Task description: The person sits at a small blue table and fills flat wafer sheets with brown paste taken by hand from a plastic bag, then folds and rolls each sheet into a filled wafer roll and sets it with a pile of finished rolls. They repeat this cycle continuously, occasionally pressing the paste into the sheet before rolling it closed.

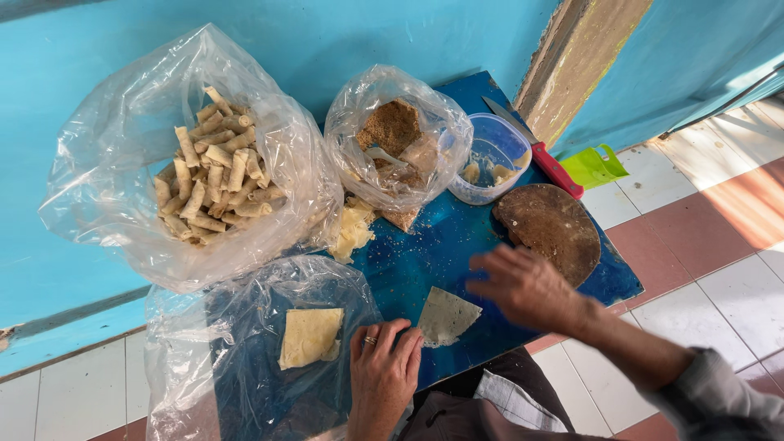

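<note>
Beside clear bags, left hand [382, 371] presses wrapper [445, 316]; right hand [527, 287] hovers, grip apart.

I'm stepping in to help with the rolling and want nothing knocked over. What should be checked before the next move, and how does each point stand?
1. Wrapper sheet lies flat on the blue board: ok.
2. Left hand steadies the sheet at its near edge: ok.
3. Right hand free of tools: cannot tell, it is blurred.
4. Filling bag open and upright: ok.
5. Knife rests away from both hands, across the plastic tub: ok.
6. Spare wrappers covered: ok, inside the clear bag.
</note>
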